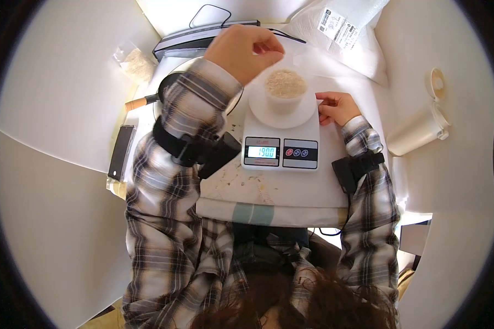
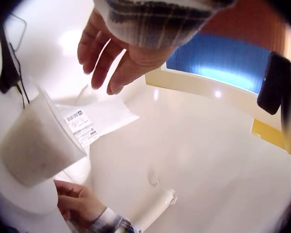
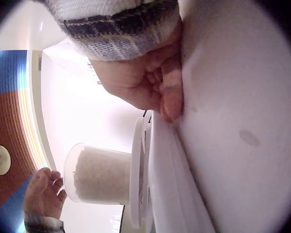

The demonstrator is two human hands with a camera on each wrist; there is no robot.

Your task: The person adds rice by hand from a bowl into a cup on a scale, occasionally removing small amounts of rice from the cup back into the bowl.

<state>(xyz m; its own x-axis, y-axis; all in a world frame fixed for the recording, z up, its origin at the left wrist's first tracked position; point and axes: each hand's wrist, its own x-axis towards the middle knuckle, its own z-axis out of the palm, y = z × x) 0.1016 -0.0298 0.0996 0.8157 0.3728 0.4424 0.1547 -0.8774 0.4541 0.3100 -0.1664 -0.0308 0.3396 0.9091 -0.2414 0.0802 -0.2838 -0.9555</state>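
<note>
A translucent cup [image 1: 285,88] full to near its rim with pale grains stands on the round plate [image 1: 258,112] of a white kitchen scale [image 1: 282,134]. The scale's lit display reads 190.0. Above and to the left of the cup, my left hand [image 1: 244,52] is raised with fingers loosely bent. In the left wrist view, its fingers [image 2: 103,63] hang apart from the thumb with nothing between them. My right hand [image 1: 337,108] rests at the scale's right edge, fingers loosely curled and holding nothing. Beside the scale, these fingers [image 3: 172,97] lie low against the white tabletop.
Partly behind my left forearm is a dark pan with a wooden handle [image 1: 141,102]. A small bag of grains [image 1: 137,66] and a long black device [image 1: 189,41] are at back left. A labelled plastic bag [image 1: 346,41] and cream tumbler [image 1: 420,134] occupy the right. Crumbs [image 1: 241,186] dot the front.
</note>
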